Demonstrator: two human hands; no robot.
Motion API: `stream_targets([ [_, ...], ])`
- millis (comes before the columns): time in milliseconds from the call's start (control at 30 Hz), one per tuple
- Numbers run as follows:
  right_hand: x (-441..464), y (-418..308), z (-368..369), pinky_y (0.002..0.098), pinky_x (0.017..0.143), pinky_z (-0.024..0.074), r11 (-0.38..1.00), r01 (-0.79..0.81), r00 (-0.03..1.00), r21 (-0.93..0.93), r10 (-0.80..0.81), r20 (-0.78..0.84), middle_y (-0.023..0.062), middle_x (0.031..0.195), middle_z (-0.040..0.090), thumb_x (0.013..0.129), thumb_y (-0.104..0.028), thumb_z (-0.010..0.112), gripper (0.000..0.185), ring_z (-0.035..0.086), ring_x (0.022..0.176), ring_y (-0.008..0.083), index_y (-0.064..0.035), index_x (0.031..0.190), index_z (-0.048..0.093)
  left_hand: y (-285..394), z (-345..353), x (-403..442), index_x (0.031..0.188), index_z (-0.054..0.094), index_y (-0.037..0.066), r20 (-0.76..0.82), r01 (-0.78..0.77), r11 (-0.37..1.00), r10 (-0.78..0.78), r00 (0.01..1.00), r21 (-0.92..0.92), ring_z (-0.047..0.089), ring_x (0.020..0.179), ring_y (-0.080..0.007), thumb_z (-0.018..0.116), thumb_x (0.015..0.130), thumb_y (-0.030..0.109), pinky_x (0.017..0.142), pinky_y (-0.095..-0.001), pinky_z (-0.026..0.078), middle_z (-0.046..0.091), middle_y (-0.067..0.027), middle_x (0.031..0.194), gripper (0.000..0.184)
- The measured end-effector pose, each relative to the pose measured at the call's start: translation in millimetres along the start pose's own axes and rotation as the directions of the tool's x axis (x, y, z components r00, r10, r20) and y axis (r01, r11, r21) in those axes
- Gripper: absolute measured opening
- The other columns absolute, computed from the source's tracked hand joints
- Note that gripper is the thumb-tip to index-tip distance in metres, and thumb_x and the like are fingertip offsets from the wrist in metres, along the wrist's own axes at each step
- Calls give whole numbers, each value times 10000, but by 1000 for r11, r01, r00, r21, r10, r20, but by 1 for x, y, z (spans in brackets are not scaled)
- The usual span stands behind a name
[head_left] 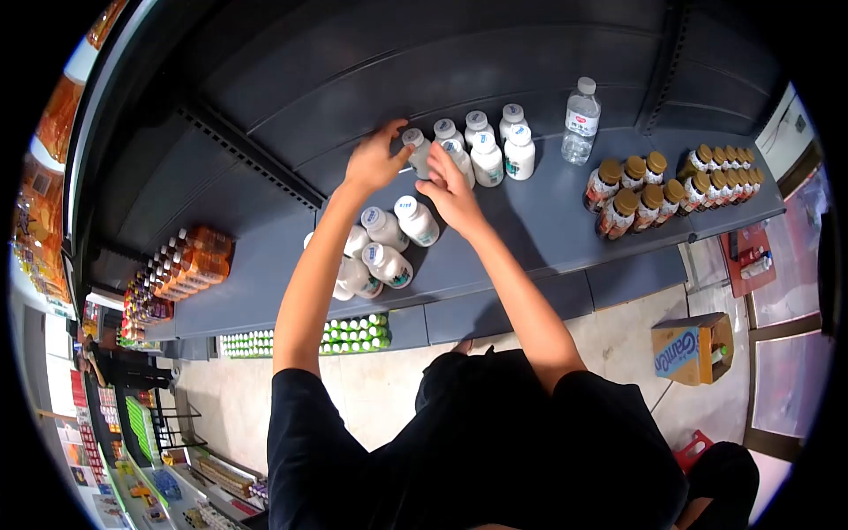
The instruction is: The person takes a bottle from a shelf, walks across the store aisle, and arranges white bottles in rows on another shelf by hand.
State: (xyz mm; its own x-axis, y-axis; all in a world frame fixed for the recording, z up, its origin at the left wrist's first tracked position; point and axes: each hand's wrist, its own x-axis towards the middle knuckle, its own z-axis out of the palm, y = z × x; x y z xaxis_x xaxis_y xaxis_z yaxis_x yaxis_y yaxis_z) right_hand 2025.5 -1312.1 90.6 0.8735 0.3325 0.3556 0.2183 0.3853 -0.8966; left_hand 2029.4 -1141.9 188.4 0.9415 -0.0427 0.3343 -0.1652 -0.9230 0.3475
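Note:
My left hand (378, 159) is at the left side of a white-capped white bottle (417, 155) at the back of the grey shelf (521, 221), its fingers curved by the cap. On the bottle's right side is my right hand (452, 190), fingers raised and partly bent. Several similar white bottles (487, 159) stand upright just right of my hands. Nearer the shelf's front, another cluster of white bottles (387, 265) sits partly behind my left forearm. Whether either hand grips the bottle firmly is hard to see.
A clear water bottle (580, 124) and brown-capped bottles (649, 205) stand to the right; orange drinks (199, 256) are at the left. Green-and-white bottles (355, 334) sit below. An open carton (693, 350) is on the floor. Other people are at the far left and lower right.

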Motion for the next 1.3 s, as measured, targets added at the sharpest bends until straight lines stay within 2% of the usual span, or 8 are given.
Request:
stream_targets([
  [133,20,-5,10,363,1207,318,950,-195,981,243,185,65,185,1675,322,859,95,507,837,365,1526,323,13,1639,215,-20,28,35,1499,493,128,120,100,994,-104,987,39,630,1220,-414,690,931,364,1051,-474,490,679,-198,1317,646],
  [400,37,-11,15,355,1187,321,884,-250,968,395,216,130,152,1691,275,869,-4,562,913,355,1493,250,15,1657,101,-11,40,39,1426,482,173,97,176,974,-191,977,145,671,1107,-458,712,886,238,940,-531,542,721,-231,1170,591],
  [733,6,-29,9,359,1044,501,910,-136,990,392,117,72,197,1647,387,927,62,512,802,638,1231,242,-106,1662,241,12,5,6,1322,579,68,-152,12,997,-23,988,-77,747,935,-344,733,898,142,787,-409,575,746,-208,1105,458],
  [967,-51,-42,-27,315,818,566,993,-5,996,120,16,-86,120,1363,615,863,-18,780,663,666,1065,176,-73,1471,520,95,-52,-36,1193,689,67,-248,-171,972,128,960,-163,696,756,-367,707,926,106,725,-458,560,730,-195,1125,271],
  [1000,-58,-42,-33,324,834,561,1000,13,995,10,-12,-95,119,1352,622,848,-42,808,677,667,1076,187,-70,1464,528,112,-62,-45,1194,692,12,-196,-103,978,66,978,-183,728,1051,-280,716,942,91,853,-382,566,741,-157,1160,265],
  [1167,-84,-36,-54,376,939,532,970,120,984,-211,-144,-103,120,1336,632,787,-110,884,691,663,1138,225,-30,1397,571,130,-50,-79,1189,687,-5,-158,-272,950,248,956,-155,720,1087,-314,730,921,92,947,-396,541,731,-170,1152,288],
  [1233,-98,-38,-60,370,919,546,952,91,992,-293,-114,-60,125,1285,662,765,-104,896,648,669,1128,227,-5,1334,600,141,-43,-96,1216,680,0,54,-46,950,66,996,-308,717,1088,-331,741,911,96,952,-404,539,729,-172,1163,325],
  [1300,-110,-43,-65,365,901,567,962,-63,998,-265,57,-32,124,1198,699,745,-86,904,605,686,1087,216,4,1275,627,134,-25,-107,1253,664,0,31,-136,939,154,988,-316,719,1063,-312,760,895,90,931,-409,546,738,-167,1156,381],
])
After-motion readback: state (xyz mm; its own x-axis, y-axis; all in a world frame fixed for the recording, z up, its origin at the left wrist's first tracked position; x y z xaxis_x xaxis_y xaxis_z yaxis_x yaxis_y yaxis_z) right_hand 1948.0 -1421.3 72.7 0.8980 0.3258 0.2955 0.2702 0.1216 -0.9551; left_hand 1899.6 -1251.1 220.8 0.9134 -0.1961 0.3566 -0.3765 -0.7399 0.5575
